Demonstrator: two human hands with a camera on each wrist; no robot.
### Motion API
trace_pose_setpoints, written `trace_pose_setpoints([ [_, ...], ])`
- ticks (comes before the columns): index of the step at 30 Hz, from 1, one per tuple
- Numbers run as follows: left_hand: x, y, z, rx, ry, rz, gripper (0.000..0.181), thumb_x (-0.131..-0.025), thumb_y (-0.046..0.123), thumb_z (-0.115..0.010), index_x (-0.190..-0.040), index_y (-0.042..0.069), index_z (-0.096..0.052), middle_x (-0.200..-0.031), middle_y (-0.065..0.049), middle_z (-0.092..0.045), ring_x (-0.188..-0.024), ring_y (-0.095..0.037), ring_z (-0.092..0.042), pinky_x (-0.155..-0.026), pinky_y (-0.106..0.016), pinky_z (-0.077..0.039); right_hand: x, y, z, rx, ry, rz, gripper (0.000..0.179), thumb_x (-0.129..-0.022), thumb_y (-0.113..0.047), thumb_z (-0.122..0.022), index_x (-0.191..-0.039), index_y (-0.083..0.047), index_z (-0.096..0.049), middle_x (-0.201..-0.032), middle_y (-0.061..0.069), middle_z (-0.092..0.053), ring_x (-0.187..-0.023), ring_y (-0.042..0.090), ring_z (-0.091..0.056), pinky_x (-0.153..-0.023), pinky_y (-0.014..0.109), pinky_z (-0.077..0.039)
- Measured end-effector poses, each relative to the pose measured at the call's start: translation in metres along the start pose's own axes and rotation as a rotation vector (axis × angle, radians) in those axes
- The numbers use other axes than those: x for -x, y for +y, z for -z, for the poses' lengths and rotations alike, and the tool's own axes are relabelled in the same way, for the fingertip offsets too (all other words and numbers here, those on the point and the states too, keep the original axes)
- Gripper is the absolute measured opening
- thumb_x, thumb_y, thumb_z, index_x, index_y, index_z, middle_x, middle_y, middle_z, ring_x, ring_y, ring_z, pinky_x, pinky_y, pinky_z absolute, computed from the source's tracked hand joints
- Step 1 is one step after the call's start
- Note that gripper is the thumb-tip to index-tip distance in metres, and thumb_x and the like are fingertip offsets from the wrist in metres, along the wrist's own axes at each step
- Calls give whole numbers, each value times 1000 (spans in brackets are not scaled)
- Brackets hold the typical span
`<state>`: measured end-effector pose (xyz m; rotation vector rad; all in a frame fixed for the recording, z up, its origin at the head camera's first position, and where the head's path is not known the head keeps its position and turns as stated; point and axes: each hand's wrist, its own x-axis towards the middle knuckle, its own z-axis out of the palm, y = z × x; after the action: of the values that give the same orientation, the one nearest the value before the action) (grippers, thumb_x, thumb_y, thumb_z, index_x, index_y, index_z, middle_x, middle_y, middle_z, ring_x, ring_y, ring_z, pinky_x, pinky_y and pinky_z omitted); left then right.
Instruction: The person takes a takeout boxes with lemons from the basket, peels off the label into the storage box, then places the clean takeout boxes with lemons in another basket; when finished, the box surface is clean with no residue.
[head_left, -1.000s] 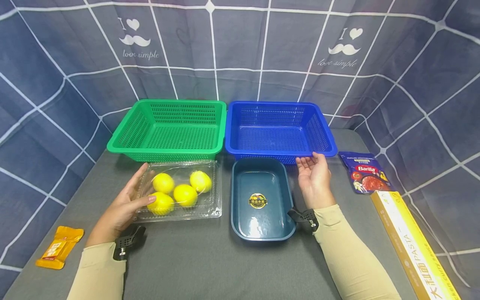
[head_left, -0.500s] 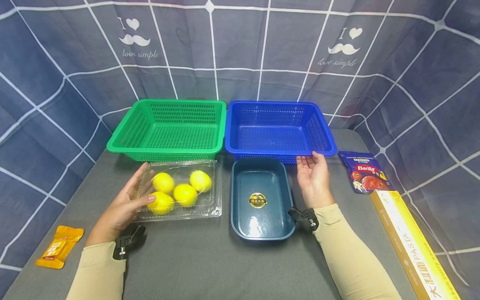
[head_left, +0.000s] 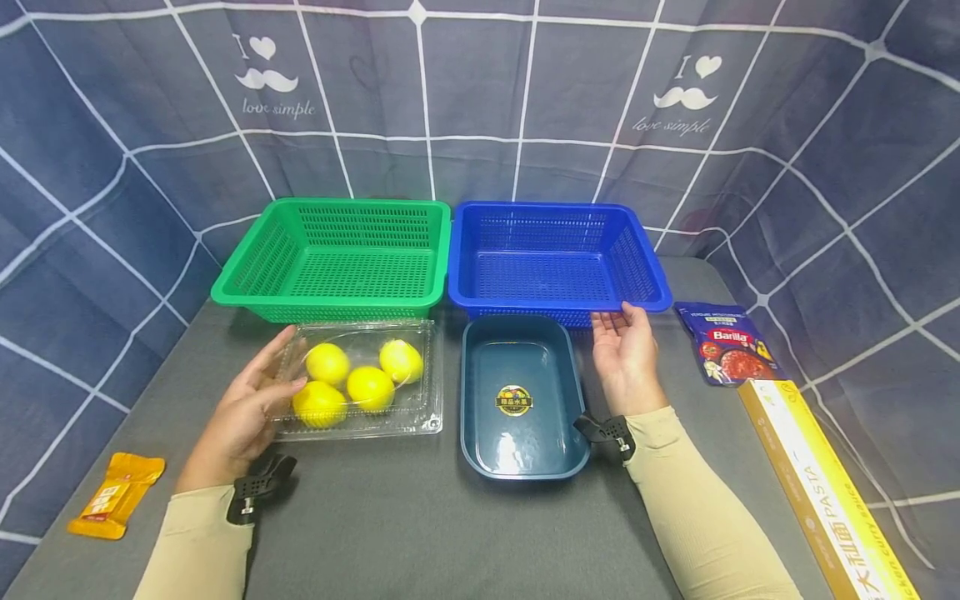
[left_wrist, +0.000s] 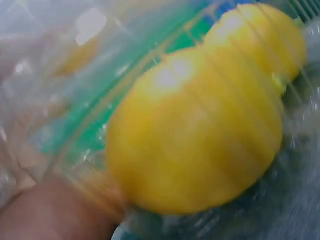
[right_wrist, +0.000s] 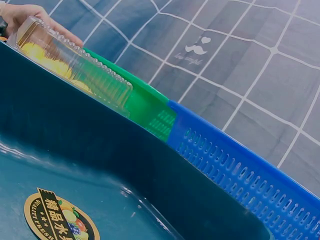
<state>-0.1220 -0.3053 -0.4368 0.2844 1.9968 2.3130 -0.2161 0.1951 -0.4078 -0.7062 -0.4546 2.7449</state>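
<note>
A clear plastic clamshell box (head_left: 405, 423) holds several yellow lemons (head_left: 371, 389), seen close up through the plastic in the left wrist view. My left hand (head_left: 243, 412) lies at the box's left end, fingers extended along its side and thumb over its edge. Between the hands stands a dark teal tray (head_left: 525, 446) with a round fruit sticker (head_left: 513, 401) on its bottom. My right hand (head_left: 626, 358) rests palm up to the right of the tray, fingers loosely bent, fingertips at the front rim of the blue basket (head_left: 555, 307). Whether they touch the rim, I cannot tell.
A green basket (head_left: 337, 301) stands behind the box, beside the blue one. To the right lie a Barilla sauce pouch (head_left: 727, 343) and a long yellow pasta box (head_left: 825, 492). An orange snack packet (head_left: 116, 496) lies at the far left. Tiled-pattern cloth (head_left: 480, 100) surrounds the table.
My left thumb has drawn back slightly to the left, off the near lemon's top toward the box's edge. The right hand, box, tray and baskets stay put; the view shifts very slightly.
</note>
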Motion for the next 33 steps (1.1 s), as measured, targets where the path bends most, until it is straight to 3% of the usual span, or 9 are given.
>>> trace_pose_setpoints([
  [3, 2, 2, -2, 58, 36, -16, 73, -104, -11, -55, -168, 13, -28, -172, -14, -21, -153, -28, -30, -101, -21, -47, 0, 0, 0, -1, -3, 0, 18, -109, -4, -51, -124, 0, -42, -121, 12, -46, -111, 21, -48, -112, 33, -41],
  [8, 6, 6, -5, 166, 97, -15, 71, -103, -11, -58, -166, 11, -35, -167, -9, -36, -140, -15, -50, -49, -10, -45, -1, -1, 0, -7, -5, 0, 21, -108, -4, -52, -126, 0, -42, -121, 12, -47, -111, 21, -48, -112, 33, -41],
  [12, 9, 9, -7, 272, 97, -39, 70, -103, -16, -53, -166, 7, -33, -166, -9, -38, -143, -14, -47, -86, -17, -53, -2, -2, 1, -3, -5, 3, 17, -108, -3, -51, -123, 0, -43, -121, 12, -46, -110, 21, -49, -112, 33, -41],
  [14, 11, 11, -8, 315, 89, -61, 69, -103, -19, -50, -165, 5, -32, -166, -10, -38, -144, -16, -45, -105, -31, -43, -2, -2, 1, -2, -3, -1, 15, -109, -3, -51, -122, 0, -43, -121, 12, -46, -110, 21, -49, -111, 33, -42],
  [18, 14, 15, -10, 335, 64, -85, 69, -102, -21, -46, -165, 4, -32, -166, -12, -37, -145, -17, -44, -108, -35, -38, -1, -2, 0, 10, -6, -4, 13, -109, -4, -50, -120, 0, -43, -121, 12, -46, -107, 21, -49, -108, 32, -45],
  [21, 18, 19, -12, 313, 63, -76, 70, -102, -21, -47, -165, 5, -33, -164, -10, -41, -143, -15, -46, -96, -20, -49, -1, -2, 0, 17, -13, -2, 14, -109, -4, -49, -121, 0, -43, -117, 11, -46, -107, 21, -49, -109, 32, -44],
  [23, 21, 22, -14, 275, 86, -61, 70, -102, -20, -50, -165, 8, -36, -162, -9, -44, -131, -12, -59, -70, -11, -53, -1, -2, -1, 16, -14, -1, 15, -109, -4, -50, -121, 0, -43, -114, 11, -47, -108, 21, -49, -110, 33, -43],
  [27, 24, 29, -20, 217, 126, -54, 69, -102, -17, -53, -164, 10, -39, -160, -13, -44, -85, -8, -69, -36, -15, -31, -1, -2, -1, 12, -10, 0, 15, -108, -3, -52, -120, 0, -44, -110, 11, -47, -107, 21, -49, -111, 33, -42],
  [33, 21, 42, -34, 202, 145, -92, 69, -103, -16, -52, -165, 9, -37, -158, -16, -40, -58, -5, -58, -29, -26, -10, -1, -1, 0, 6, -1, 0, 15, -108, -3, -52, -120, 1, -44, -115, 12, -47, -108, 21, -49, -111, 34, -42],
])
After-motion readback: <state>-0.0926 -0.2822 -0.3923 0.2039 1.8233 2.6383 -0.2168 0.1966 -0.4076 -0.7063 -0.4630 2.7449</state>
